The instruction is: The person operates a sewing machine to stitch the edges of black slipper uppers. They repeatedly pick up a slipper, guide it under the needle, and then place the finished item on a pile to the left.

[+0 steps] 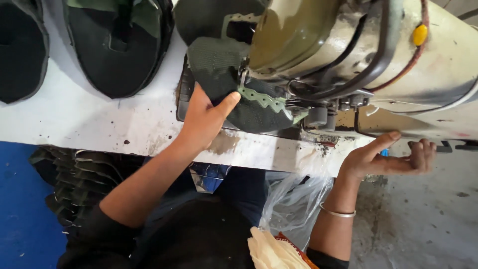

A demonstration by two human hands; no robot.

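My left hand (205,118) rests on a dark green fabric shoe upper (219,69) with a lighter green zigzag trim (263,99), pressing it flat under the head of a cream sewing machine (348,55). The thumb lies on the fabric just left of the needle area (303,110). My right hand (393,158) sits lower right, palm up, fingers curled beneath the edge of the machine's base, and I cannot see anything in it. A thin bangle circles that wrist.
Two more dark shoe uppers (117,45) (20,45) lie on the white worktable (84,119) at the upper left. A stack of dark cut pieces (74,179) sits below the table edge. A clear plastic bag (294,199) hangs by my lap.
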